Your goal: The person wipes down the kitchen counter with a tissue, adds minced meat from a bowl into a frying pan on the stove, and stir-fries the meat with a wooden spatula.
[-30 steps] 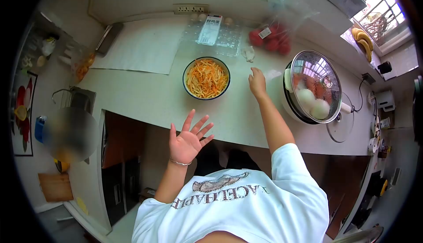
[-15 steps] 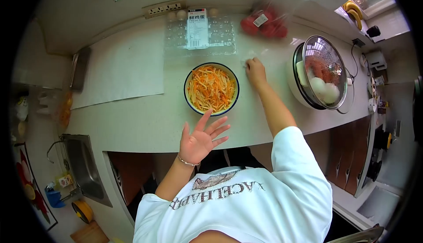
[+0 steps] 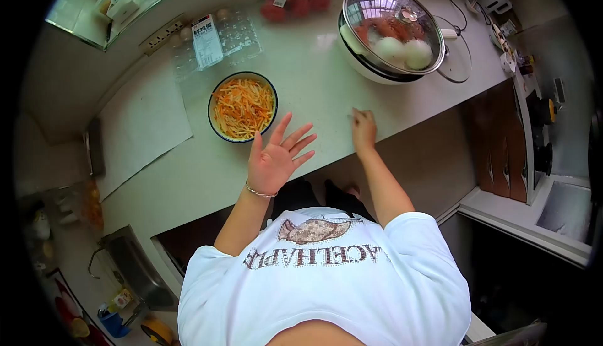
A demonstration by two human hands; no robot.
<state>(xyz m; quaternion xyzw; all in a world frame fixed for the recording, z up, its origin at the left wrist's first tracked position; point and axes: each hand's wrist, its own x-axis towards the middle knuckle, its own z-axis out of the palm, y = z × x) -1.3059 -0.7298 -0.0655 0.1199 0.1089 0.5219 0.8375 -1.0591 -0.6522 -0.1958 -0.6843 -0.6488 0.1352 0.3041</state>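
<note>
My left hand is held palm up with its fingers spread and nothing in it, just in front of the bowl. The blue-rimmed bowl stands on the counter, full of shredded orange and pale vegetables. Over the counter near its front edge, my right hand has its fingers pinched together. A small pale bit may show at those fingertips, too faint to name. Beyond my right hand sits an electric pot under a domed glass lid, with white and reddish food visible inside.
A clear egg tray with a paper label lies near the wall, eggs behind it. Red produce in a plastic bag rests at the back. A white sheet covers the left counter. The sink is lower left.
My view has turned and shifted to the right, so the bowl and pot appear further left. My right hand has drawn back toward the counter's front edge, still pinched. My left hand stays spread.
</note>
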